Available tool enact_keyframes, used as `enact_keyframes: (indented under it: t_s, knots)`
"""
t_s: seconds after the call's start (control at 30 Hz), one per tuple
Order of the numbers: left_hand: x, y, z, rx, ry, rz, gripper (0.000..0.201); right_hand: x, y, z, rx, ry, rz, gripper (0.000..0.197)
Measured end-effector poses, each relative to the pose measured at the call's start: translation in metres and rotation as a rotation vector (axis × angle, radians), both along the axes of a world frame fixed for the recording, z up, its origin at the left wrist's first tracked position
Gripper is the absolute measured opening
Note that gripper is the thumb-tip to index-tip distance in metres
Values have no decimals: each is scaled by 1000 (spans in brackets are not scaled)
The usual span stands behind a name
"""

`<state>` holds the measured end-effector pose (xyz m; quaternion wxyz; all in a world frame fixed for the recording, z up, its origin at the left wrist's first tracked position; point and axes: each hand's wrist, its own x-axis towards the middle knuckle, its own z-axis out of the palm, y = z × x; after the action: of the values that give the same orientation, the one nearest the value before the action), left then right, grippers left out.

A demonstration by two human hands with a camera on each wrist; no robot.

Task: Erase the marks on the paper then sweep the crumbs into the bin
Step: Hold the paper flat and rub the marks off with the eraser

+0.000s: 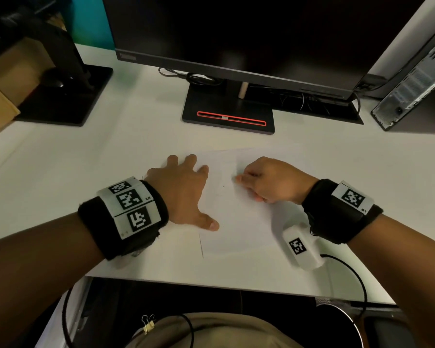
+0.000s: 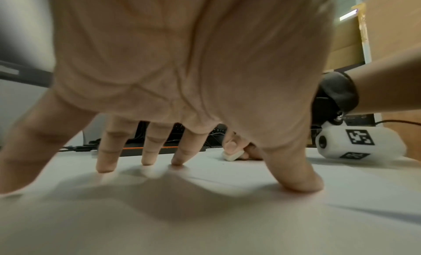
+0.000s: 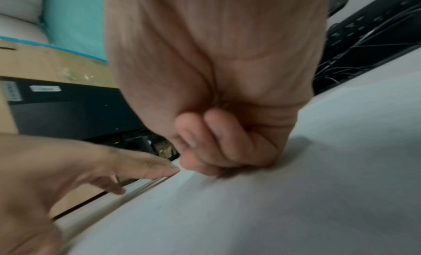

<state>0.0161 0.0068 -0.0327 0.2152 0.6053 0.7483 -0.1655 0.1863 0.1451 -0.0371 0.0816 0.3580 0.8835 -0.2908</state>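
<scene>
Our left hand (image 1: pixel 180 189) lay spread with straight fingers (image 2: pixel 105 158) pressing the sheet of paper (image 1: pixel 239 222) flat on the white bench (image 1: pixel 86 167), while our right hand (image 1: pixel 266 183) was curled around a small white eraser (image 2: pixel 232 156), pinching it down against the paper just beside the left fingertips. Faint pencil marks (image 1: pixel 222 187) showed between the two hands, and a black monitor stand (image 1: pixel 227 114) stood farther back.

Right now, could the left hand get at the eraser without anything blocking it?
Probably yes. The left hand lies flat on the paper, bare sheet between it and the eraser, which the right hand pinches.
</scene>
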Motion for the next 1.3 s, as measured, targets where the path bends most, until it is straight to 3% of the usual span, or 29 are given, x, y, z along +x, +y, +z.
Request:
enact_keyframes:
  t_s: [0.13,0.3,0.47,0.6,0.77,0.9,1.07,1.2,1.3]
  knots:
    - [0,2,-4,-32,4,4,131,-7,-22,-5,46,-54,185,52]
    - [0,1,-4,-44,-2,22,131,-11,-3,1,95,-42,71,50]
    - [-1,2,-4,-74,-26,54,132,-16,-29,-5,56,-70,263,51]
    - [-2,1,-6,-71,-56,62,134,-16,-8,0,69,-52,96,52]
    - [-4,5,-11,-78,-81,55,136,-18,-30,-7,37,-74,242,53]
    - [-4,4,-11,-69,-87,57,136,-18,-8,0,78,-48,92,52]
    - [-4,5,-13,-67,-83,45,136,-22,-33,-4,62,-83,261,53]
    - [-4,4,-13,-62,-87,54,136,-24,-10,2,80,-69,105,51]
    - [-5,4,-14,-65,-86,54,136,-25,-21,-2,103,-60,201,50]
